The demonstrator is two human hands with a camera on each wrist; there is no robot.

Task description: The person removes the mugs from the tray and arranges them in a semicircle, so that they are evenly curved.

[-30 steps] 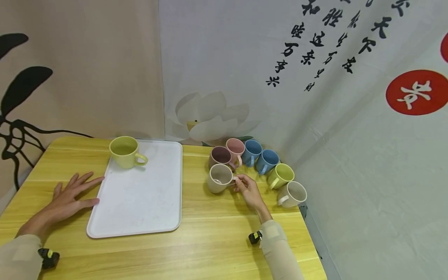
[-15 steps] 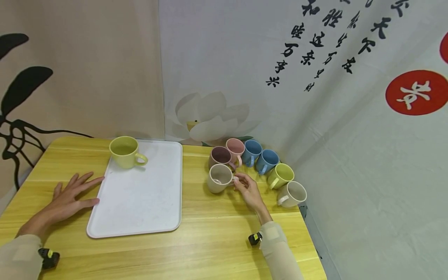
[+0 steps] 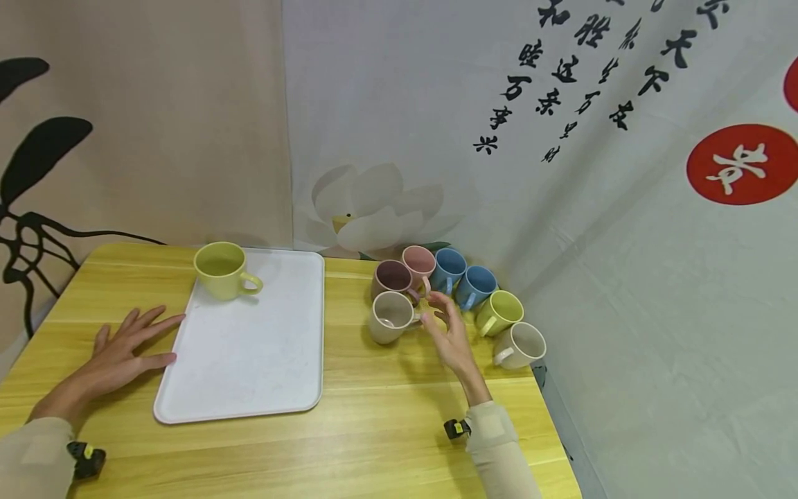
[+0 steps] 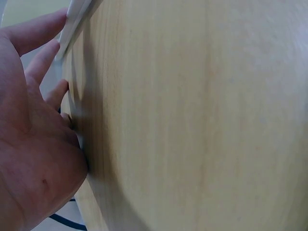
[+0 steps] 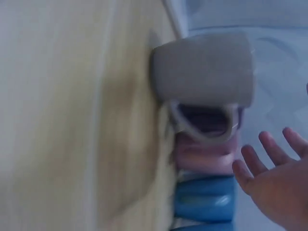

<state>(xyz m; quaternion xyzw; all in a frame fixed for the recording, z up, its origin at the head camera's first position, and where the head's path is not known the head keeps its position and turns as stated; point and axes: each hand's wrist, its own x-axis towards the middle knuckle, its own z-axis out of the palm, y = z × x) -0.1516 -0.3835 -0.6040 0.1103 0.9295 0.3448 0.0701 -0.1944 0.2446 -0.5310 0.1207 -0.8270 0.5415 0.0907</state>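
My right hand is just right of a pale grey-beige mug, its thumb and fingers spread apart near the handle. In the right wrist view the mug's handle stands free, with the fingers off to one side. My left hand rests at the left edge of a white tray, fingers spread and fingertips right at the rim. A yellow-green mug stands on the tray's far left corner, its handle to the right.
Behind the pale mug stand a dark mauve mug and a pink mug. Two blue mugs, another yellow-green mug and a cream mug line the wooden table's right edge. A printed curtain hangs behind.
My right hand has let go of the pale mug's handle, opening its fingers and drawing slightly right. The mug stays where it was. My left hand has not moved.
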